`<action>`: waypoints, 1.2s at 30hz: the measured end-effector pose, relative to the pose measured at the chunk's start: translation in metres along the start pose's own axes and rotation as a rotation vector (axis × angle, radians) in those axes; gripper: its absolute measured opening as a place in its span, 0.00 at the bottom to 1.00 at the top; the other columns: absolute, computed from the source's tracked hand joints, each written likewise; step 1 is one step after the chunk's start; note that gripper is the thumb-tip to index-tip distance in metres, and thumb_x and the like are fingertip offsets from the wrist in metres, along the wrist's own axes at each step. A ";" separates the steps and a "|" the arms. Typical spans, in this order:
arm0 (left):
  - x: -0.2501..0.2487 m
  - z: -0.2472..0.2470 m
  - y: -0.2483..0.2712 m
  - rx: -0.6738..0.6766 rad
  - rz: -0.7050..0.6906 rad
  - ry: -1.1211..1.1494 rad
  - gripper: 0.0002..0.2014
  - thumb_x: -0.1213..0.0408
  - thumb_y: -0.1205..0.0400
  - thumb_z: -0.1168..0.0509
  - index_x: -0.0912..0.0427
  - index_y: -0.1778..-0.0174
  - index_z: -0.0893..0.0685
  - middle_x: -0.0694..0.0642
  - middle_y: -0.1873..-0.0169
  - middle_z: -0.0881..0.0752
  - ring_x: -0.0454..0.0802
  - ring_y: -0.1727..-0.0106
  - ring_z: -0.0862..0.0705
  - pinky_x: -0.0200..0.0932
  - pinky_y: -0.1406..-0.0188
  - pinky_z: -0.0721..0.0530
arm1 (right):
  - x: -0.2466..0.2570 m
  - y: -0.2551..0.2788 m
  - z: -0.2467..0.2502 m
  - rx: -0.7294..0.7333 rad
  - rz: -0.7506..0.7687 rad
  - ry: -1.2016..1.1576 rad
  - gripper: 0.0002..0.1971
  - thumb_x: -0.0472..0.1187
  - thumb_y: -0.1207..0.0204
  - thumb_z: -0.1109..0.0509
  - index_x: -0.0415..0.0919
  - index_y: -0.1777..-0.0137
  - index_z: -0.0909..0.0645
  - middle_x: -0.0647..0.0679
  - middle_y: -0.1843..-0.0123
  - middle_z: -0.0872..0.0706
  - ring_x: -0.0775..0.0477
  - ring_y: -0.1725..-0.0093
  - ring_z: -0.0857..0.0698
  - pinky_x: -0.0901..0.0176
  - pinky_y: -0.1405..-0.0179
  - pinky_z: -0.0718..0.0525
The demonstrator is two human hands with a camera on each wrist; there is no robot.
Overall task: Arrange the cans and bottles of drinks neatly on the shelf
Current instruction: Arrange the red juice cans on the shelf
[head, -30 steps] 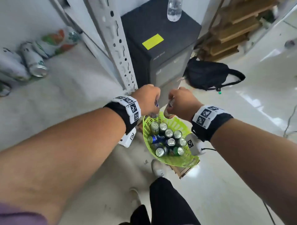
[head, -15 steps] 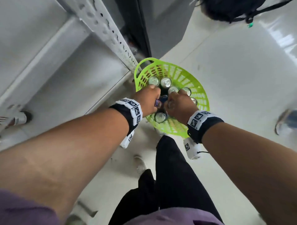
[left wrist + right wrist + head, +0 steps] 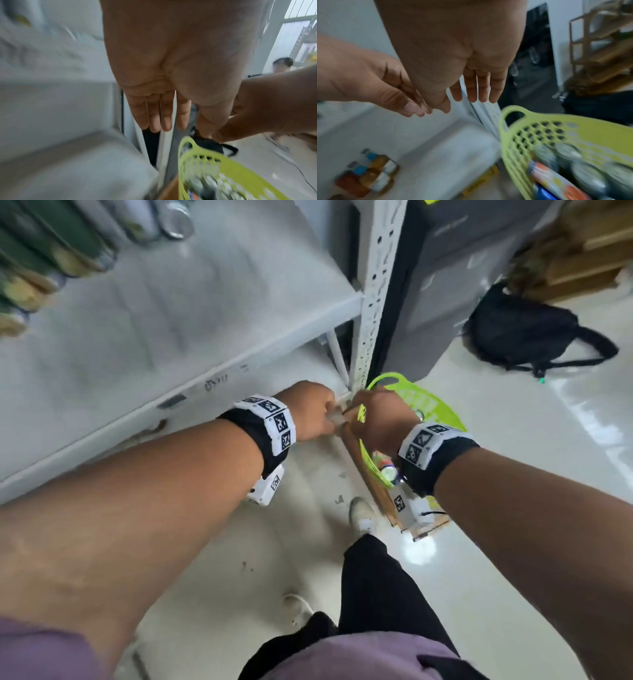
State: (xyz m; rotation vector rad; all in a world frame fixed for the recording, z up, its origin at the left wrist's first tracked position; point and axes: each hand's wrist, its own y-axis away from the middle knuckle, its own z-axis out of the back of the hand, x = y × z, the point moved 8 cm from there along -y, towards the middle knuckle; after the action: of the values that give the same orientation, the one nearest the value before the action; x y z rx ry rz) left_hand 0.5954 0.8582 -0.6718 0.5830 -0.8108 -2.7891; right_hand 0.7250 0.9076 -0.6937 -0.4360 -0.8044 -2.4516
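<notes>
Green basket point(image 3: 428, 405) (cans point(image 3: 589, 174) inside), hands above

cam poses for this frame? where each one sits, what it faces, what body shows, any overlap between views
Head: on the head, looking down at the floor, shelf and green basket; both forearms, left hand, right hand, legs.
Left wrist: along the left palm; straight fingers, the right hand at right.
Right wrist: along the right palm; straight fingers, the left hand at left, cans in the basket.
Shared: all three show the basket.
</notes>
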 end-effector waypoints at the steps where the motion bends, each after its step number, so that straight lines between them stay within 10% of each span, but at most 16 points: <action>1: 0.017 0.031 0.033 -0.071 0.016 0.007 0.20 0.50 0.18 0.26 0.54 0.32 0.12 0.55 0.33 0.12 0.58 0.31 0.16 0.50 0.31 0.18 | 0.042 0.011 0.017 -0.037 0.061 0.014 0.22 0.47 0.23 0.25 0.45 0.29 0.17 0.40 0.33 0.17 0.36 0.36 0.16 0.54 0.44 0.22; 9: 0.102 0.226 0.311 -0.557 0.109 -0.064 0.20 0.50 0.16 0.27 0.55 0.31 0.12 0.56 0.36 0.11 0.59 0.35 0.14 0.52 0.34 0.16 | 0.337 0.141 0.114 -0.342 0.519 0.138 0.19 0.51 0.21 0.28 0.45 0.33 0.16 0.42 0.36 0.16 0.38 0.36 0.16 0.44 0.37 0.15; 13: 0.124 0.288 0.442 -0.718 0.169 -0.100 0.10 0.52 0.19 0.27 0.52 0.47 0.09 0.55 0.51 0.08 0.59 0.51 0.09 0.50 0.53 0.12 | 0.464 0.212 0.157 -0.514 0.759 0.175 0.15 0.46 0.22 0.28 0.41 0.40 0.12 0.37 0.42 0.12 0.33 0.41 0.14 0.49 0.43 0.18; 19: 0.142 0.364 0.582 -0.943 0.211 -0.220 0.18 0.48 0.17 0.26 0.54 0.36 0.10 0.52 0.43 0.11 0.54 0.42 0.14 0.52 0.38 0.14 | 0.595 0.284 0.214 -0.628 0.935 0.196 0.18 0.51 0.23 0.27 0.43 0.38 0.13 0.41 0.43 0.11 0.38 0.41 0.14 0.50 0.39 0.17; 27: 0.171 0.455 0.647 -1.108 0.286 -0.299 0.13 0.52 0.17 0.26 0.55 0.43 0.09 0.53 0.47 0.10 0.52 0.47 0.16 0.43 0.49 0.23 | 0.690 0.301 0.286 -0.737 1.120 0.196 0.14 0.57 0.28 0.26 0.47 0.52 0.13 0.51 0.58 0.14 0.49 0.54 0.17 0.59 0.58 0.25; 31: 0.183 0.501 0.637 -1.162 0.307 -0.305 0.14 0.53 0.18 0.26 0.57 0.41 0.10 0.54 0.45 0.10 0.56 0.42 0.14 0.48 0.42 0.17 | 0.728 0.267 0.327 -0.791 1.089 0.243 0.17 0.51 0.24 0.24 0.41 0.40 0.13 0.39 0.45 0.12 0.36 0.45 0.15 0.56 0.51 0.26; 36: 0.201 0.551 0.617 -1.216 0.338 -0.301 0.25 0.48 0.20 0.25 0.54 0.29 0.15 0.54 0.37 0.17 0.55 0.35 0.18 0.50 0.34 0.18 | 0.765 0.229 0.358 -0.770 1.095 0.256 0.23 0.55 0.25 0.23 0.47 0.33 0.14 0.45 0.46 0.19 0.48 0.48 0.22 0.57 0.48 0.26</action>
State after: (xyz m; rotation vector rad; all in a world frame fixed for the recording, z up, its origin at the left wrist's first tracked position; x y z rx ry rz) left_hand 0.2216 0.5495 0.0279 -0.1833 0.7210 -2.4392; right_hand 0.2812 0.6856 0.0275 -0.5944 0.4648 -1.5900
